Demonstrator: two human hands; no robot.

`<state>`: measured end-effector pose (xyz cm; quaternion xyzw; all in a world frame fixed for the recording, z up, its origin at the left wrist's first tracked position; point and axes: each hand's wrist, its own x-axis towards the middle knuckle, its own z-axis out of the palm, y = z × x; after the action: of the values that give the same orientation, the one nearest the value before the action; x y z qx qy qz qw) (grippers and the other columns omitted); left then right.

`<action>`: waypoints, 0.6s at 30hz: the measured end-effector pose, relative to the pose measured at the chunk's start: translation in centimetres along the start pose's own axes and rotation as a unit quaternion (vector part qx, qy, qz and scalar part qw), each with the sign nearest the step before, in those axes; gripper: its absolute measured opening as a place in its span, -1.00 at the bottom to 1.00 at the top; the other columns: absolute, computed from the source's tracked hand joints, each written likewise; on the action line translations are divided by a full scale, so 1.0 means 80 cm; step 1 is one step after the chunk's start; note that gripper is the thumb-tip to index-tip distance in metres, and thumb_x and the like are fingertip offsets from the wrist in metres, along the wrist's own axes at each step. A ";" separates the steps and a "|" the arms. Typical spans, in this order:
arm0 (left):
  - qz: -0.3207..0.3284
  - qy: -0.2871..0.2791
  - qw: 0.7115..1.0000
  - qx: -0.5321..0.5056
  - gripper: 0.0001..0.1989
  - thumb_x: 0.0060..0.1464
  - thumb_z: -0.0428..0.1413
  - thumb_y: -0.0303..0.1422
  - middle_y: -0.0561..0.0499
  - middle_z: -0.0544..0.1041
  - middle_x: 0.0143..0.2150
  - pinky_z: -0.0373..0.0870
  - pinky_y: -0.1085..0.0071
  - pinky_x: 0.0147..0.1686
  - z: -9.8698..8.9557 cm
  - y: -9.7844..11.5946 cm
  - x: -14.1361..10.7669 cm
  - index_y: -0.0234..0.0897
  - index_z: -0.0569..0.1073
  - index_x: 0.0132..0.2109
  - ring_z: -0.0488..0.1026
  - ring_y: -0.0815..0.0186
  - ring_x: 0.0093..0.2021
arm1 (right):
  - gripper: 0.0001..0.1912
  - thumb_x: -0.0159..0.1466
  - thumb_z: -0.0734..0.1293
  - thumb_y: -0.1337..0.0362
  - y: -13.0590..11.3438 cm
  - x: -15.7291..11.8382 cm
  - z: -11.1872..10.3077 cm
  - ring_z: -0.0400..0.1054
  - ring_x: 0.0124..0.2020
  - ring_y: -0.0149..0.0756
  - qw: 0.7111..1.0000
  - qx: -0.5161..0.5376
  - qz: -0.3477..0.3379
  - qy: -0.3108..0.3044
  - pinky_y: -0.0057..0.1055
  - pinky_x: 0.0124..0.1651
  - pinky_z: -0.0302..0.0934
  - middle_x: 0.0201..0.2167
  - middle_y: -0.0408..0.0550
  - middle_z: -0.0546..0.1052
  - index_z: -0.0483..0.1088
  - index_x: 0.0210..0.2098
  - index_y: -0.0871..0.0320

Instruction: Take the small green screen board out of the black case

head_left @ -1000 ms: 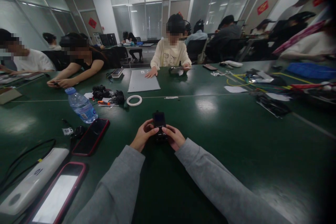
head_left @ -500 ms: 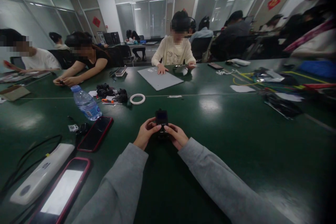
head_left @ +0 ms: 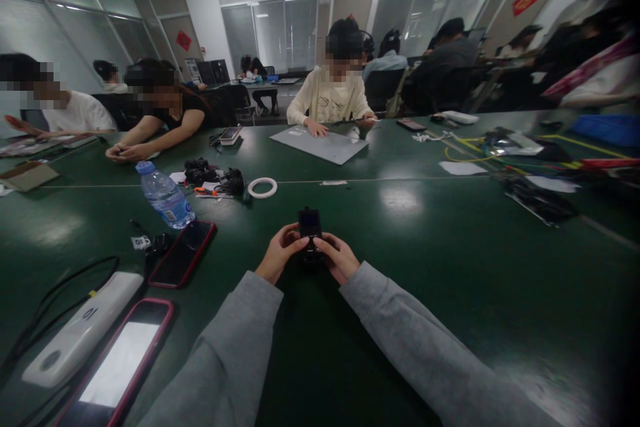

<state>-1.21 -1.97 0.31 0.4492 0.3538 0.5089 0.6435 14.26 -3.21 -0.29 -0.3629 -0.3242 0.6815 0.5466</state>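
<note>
A small black device (head_left: 310,221) with a dark screen at its top and buttons below is held upright just over the green table (head_left: 450,267). My left hand (head_left: 281,250) grips its left side, the thumb lying on the front near the buttons. From the other side my right hand (head_left: 338,255) closes on it, with its thumb also on the front. The fingers behind the device are partly hidden. I cannot make out what the screen shows.
Left of my arms lie a dark phone (head_left: 183,255), a phone with a lit screen (head_left: 120,363) and a white numbered device (head_left: 83,330). A water bottle (head_left: 165,197) and a white tape ring (head_left: 263,188) stand beyond. Opposite, a person touches a grey panel (head_left: 325,143).
My hands and the black device have stayed nearly still. Across the table, the person's grey panel has turned and shifted to the right.
</note>
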 end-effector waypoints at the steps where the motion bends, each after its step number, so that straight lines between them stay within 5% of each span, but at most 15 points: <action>1: -0.001 0.000 1.000 0.001 -0.51 -0.11 0.25 -0.35 -0.09 0.46 -0.14 0.24 0.24 -0.02 0.000 0.000 0.000 -0.28 0.37 0.01 0.40 0.24 -0.10 | -0.50 -0.12 0.54 0.14 0.000 0.000 0.000 0.33 -0.23 -0.31 1.000 -0.001 0.001 -0.002 -0.37 -0.12 0.22 -0.27 -0.03 0.43 0.37 -0.26 0.24; 18: -0.016 0.019 0.999 -0.037 -0.56 -0.14 0.26 -0.31 -0.03 0.45 -0.19 0.28 0.35 -0.15 0.001 -0.002 0.001 -0.25 0.40 -0.06 0.42 0.31 -0.18 | -0.45 -0.17 0.55 0.13 -0.007 -0.004 0.005 0.31 -0.22 -0.31 1.000 -0.025 0.004 0.002 -0.37 -0.12 0.20 -0.27 -0.05 0.41 0.35 -0.25 0.20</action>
<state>-1.09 -1.88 0.18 0.4098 0.3542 0.5201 0.6604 14.25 -3.46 0.43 -0.3795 -0.3387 0.6742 0.5355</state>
